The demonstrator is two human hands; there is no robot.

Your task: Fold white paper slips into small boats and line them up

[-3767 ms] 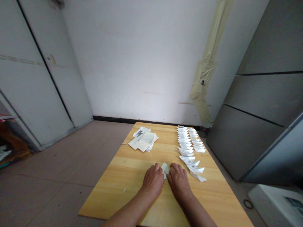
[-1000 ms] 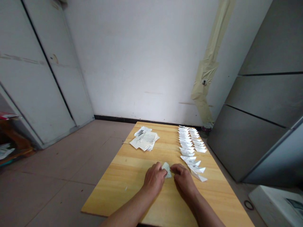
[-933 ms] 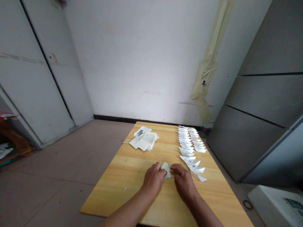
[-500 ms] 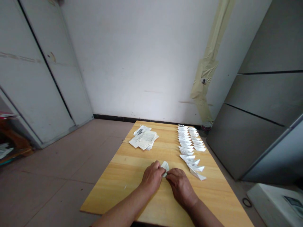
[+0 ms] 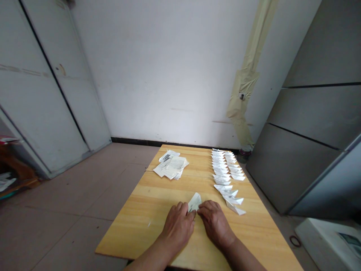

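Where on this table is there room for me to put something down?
There's bare wood on the wooden table to the left of the left hand, below the pile of loose papers. A narrower strip runs between that pile and the rows of folded paper pieces. It's crowded along those rows and around the folded paper by the right hand.
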